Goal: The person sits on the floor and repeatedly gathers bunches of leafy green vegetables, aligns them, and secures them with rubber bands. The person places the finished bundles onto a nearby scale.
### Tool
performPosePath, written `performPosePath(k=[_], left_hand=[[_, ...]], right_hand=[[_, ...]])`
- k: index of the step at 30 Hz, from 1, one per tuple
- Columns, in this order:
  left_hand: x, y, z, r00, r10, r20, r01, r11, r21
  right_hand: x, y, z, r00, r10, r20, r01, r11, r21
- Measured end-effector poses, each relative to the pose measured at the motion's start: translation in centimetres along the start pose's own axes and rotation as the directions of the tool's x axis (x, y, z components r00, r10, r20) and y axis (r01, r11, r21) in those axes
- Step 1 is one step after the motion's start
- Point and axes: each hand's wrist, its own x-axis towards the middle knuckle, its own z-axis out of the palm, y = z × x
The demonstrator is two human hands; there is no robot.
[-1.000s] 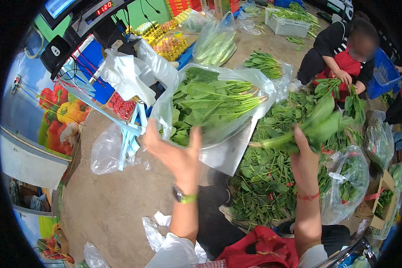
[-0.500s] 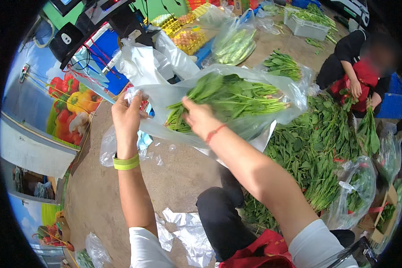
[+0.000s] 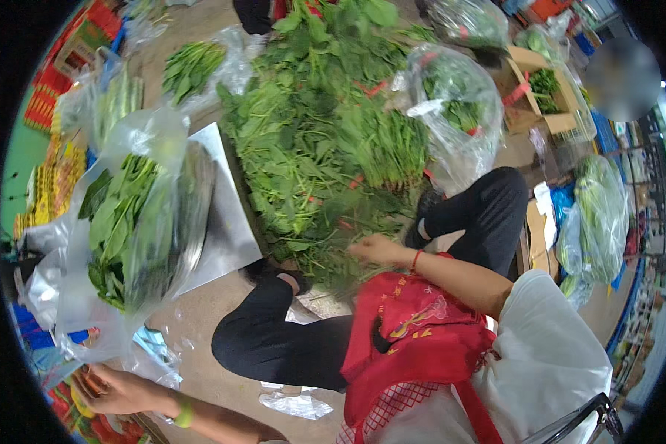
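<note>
At the lower left my left hand (image 3: 115, 390) has its fingers curled at the edge of a clear plastic bag (image 3: 89, 325). Bunches of leafy greens (image 3: 118, 237) lie inside that bag, which rests partly over a flat silvery board (image 3: 226, 222). My right hand (image 3: 374, 250) is smeared by motion at the near edge of a wide heap of loose leafy greens (image 3: 288, 163), in front of the red apron. Whether its fingers hold any stems cannot be made out.
Beyond the heap's right side lies another clear bag of greens (image 3: 459, 111), with an open cardboard box (image 3: 518, 92) behind it. A bagged bundle of long greens (image 3: 599, 211) sits at far right. Another bunch (image 3: 192, 66) lies back left. My bent legs (image 3: 281, 340) flank the apron.
The view has swung right toward the heap. My right hand has left the bunches in the bag and moved over to the heap. My left hand has stayed at the bag's edge.
</note>
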Motion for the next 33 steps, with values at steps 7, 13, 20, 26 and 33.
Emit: performPosePath(k=[7,13,20,26,33], left_hand=[[-16.9,20.0,15.2,0.460,0.410,0.787,0.085,0.863,-0.499],[-24.1,22.1,21.7,0.179,0.477,0.860,0.010,0.874,-0.487],[-25.1,22.3,24.7,0.052,0.462,0.885,-0.042,0.887,-0.461],[-25.4,22.5,26.4,0.013,0.453,0.892,-0.038,0.891,-0.452],[-25.9,21.9,26.4,-0.014,0.452,0.892,-0.065,0.890,-0.452]], right_hand=[[3.0,20.9,-6.6,0.853,-0.003,-0.522,-0.027,0.998,-0.048],[7.7,17.3,-11.3,0.626,0.314,-0.714,-0.266,0.946,0.183],[10.7,19.3,-16.8,0.356,0.361,-0.862,-0.225,0.928,0.296],[13.0,24.8,-22.8,0.377,0.327,-0.867,-0.238,0.939,0.250],[13.9,23.6,-25.2,0.535,0.518,-0.668,-0.164,0.839,0.519]])
